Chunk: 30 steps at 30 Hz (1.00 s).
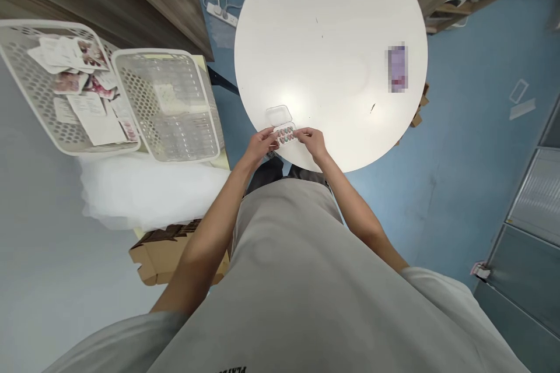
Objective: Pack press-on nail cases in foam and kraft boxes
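A clear case (284,126), its lid hinged back, is gripped along its left edge by the left hand (261,143); rows of small coloured pieces (286,135) are held inside. The right hand (312,141) is bent inward, fingertips touching the case's right edge; whether anything is pinched there cannot be told. Both forearms are stretched forward, converging over the near edge of the white table (328,81). Ahead and right of the right hand, a purplish item (398,68) is pixelated. Behind both hands, "PLAY" can be read in partly cut-off lettering (234,369) on the grey shirt (284,256).
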Tool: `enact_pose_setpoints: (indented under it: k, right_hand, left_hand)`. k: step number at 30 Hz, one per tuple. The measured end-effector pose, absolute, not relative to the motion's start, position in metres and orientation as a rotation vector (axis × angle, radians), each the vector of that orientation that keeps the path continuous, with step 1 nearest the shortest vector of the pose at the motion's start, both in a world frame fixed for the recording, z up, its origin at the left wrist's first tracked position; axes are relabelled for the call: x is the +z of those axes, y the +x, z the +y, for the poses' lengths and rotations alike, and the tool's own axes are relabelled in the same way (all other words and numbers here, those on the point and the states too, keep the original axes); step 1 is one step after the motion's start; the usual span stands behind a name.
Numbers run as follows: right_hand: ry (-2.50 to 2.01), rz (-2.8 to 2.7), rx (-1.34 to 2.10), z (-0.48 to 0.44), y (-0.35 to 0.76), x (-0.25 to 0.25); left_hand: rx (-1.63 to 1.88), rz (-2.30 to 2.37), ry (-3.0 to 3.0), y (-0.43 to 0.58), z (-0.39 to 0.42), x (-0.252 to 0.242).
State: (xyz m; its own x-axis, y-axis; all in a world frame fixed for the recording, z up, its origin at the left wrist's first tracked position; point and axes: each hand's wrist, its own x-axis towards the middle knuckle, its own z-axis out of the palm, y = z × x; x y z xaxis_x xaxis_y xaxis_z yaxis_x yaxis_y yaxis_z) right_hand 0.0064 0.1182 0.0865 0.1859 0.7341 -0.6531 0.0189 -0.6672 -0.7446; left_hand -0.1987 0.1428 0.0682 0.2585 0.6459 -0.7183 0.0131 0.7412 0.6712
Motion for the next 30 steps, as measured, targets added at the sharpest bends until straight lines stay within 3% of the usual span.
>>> enact_pose_setpoints:
  k: [13, 30]
  right_hand:
    - [-1.603, -0.826, 1.282, 0.096, -0.024, 0.223]
    - [-1.646, -0.813, 1.324, 0.048, -0.034, 0.241]
  left_hand:
    - [0.734, 0.879, 0.743, -0.227, 0.156, 0.184]
    - [0.698, 0.710, 0.897, -0.247, 0.133, 0.194]
